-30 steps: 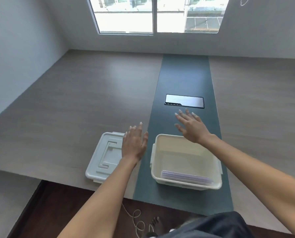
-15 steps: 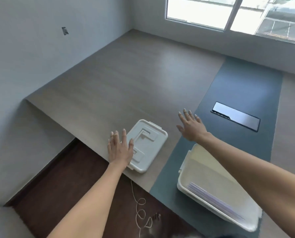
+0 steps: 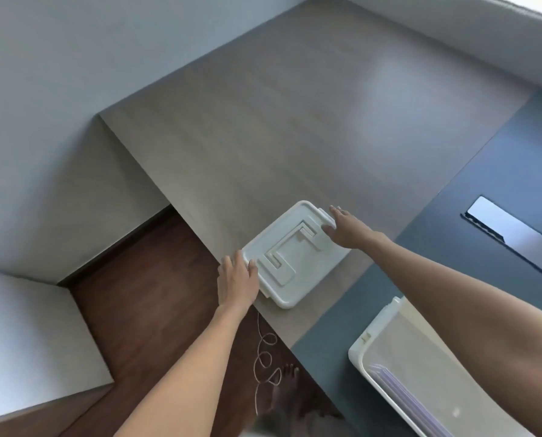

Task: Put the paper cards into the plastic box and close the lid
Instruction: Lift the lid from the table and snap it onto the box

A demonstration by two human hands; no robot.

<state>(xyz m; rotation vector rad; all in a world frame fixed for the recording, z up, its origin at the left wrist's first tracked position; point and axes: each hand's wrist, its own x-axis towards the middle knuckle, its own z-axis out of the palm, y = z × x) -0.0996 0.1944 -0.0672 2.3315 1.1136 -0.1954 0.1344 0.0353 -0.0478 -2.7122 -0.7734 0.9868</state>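
The white plastic lid [image 3: 295,253] lies flat on the wooden table near its front edge. My left hand [image 3: 236,279] rests against the lid's near-left end, fingers over its rim. At the lid's far-right end my right hand [image 3: 347,228] touches the tab, fingers spread around it. The open white plastic box [image 3: 386,323] stands at the lower right on the dark green runner, partly behind my right forearm. A stack of paper cards [image 3: 402,395] lies inside it against the near wall.
The dark green runner [image 3: 490,190] crosses the table, with a shiny metal cable hatch [image 3: 512,231] set into it. Below the table edge is dark wooden floor with a white cord [image 3: 263,357] and a bare foot [image 3: 287,383]. Grey walls stand left.
My view has swung left and closer. Both hands have moved onto the lid: the left to its near end, the right from above the runner to its far end.
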